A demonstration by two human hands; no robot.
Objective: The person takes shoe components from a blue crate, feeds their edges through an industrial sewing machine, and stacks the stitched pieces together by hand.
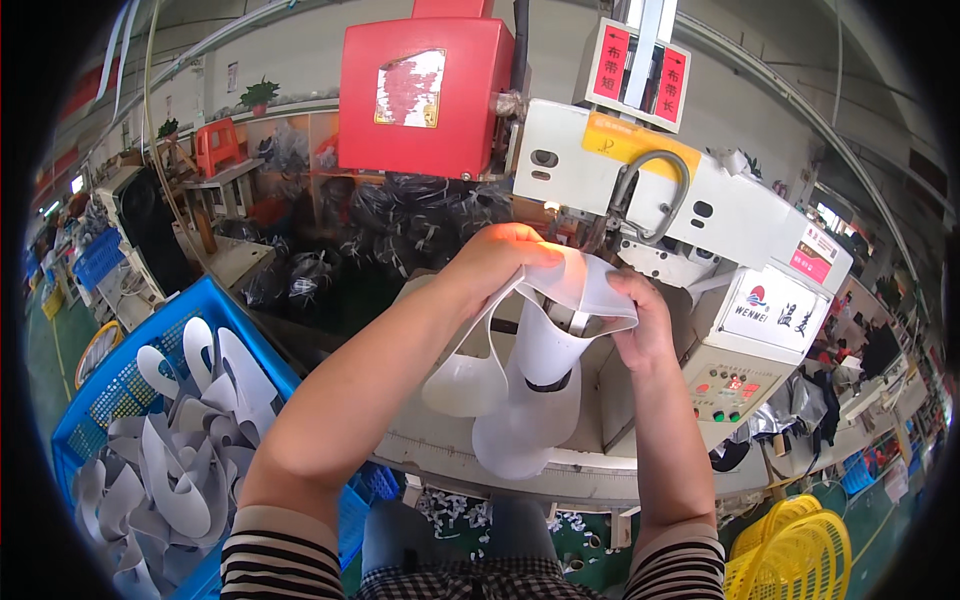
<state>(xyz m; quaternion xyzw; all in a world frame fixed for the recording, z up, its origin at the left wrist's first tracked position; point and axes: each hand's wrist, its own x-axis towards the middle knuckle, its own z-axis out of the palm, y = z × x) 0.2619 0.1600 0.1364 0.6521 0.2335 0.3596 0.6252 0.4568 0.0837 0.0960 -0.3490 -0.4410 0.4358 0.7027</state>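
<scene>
Workshop machine (pixel 755 215) behind white piece (pixel 583 283), long lobe (pixel 462 385) bodyward, in grip of both hands (pixel 500 258) (pixel 645 322)

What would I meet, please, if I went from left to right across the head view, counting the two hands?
Blue basket, left hand, right hand, control panel.
</scene>
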